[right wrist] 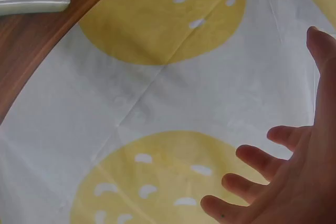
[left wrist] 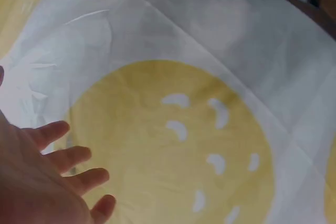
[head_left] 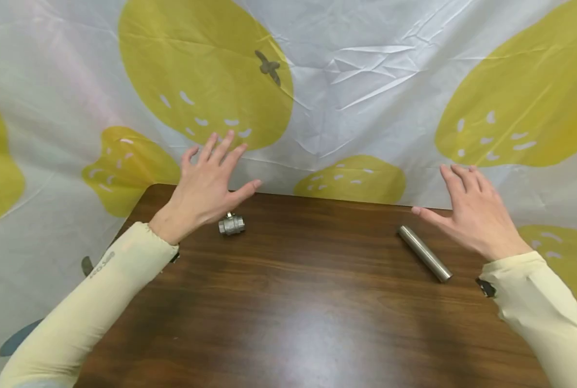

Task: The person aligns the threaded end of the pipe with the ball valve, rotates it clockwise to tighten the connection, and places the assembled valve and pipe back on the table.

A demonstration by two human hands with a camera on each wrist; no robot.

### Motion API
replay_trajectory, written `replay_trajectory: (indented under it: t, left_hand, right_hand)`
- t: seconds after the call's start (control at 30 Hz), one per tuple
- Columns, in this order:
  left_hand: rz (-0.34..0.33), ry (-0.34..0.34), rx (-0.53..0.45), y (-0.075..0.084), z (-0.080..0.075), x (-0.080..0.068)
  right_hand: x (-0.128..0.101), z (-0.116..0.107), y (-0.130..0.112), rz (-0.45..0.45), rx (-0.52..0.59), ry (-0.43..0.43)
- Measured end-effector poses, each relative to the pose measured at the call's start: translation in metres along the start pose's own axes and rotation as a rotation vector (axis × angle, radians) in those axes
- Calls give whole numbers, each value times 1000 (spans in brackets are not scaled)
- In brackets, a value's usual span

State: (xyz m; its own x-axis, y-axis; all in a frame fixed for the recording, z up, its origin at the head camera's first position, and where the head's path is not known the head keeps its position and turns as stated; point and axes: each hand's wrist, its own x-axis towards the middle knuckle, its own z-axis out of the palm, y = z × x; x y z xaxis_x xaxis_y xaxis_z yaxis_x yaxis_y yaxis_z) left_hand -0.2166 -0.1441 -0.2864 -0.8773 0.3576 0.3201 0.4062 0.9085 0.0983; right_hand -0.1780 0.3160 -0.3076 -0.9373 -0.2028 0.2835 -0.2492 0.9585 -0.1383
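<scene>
Valve (head_left: 232,224), pipe (head_left: 424,253), both hands spread, holding nothing

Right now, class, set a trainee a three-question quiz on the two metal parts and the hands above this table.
1. True or false: the left hand grips the valve fitting.
2. Which part lies nearest the right hand? A) steel tube B) valve fitting C) neither
3. Fill in: both parts rest on the brown wooden ____.

Key: 1 false, its fingers are spread and hold nothing. 2 A. 3 table.
</scene>
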Motion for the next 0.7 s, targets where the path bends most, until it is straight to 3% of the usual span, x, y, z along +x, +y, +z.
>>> replay_trajectory:
  t: [0.13,0.43,0.53,0.7]
  left_hand:
    - [-22,41,-84,-12,8,-6]
    - [-141,136,-357,-40,35,-21]
    - [-201,120,-456,-51,51,-25]
    - [-347,19,-584,-70,80,-33]
  right_hand:
    - [-5,-1,5,-5,29,33]
    - [-19,1,22,29,122,129]
    - [-26,8,28,52,183,171]
    - [-37,27,39,90,279,207]
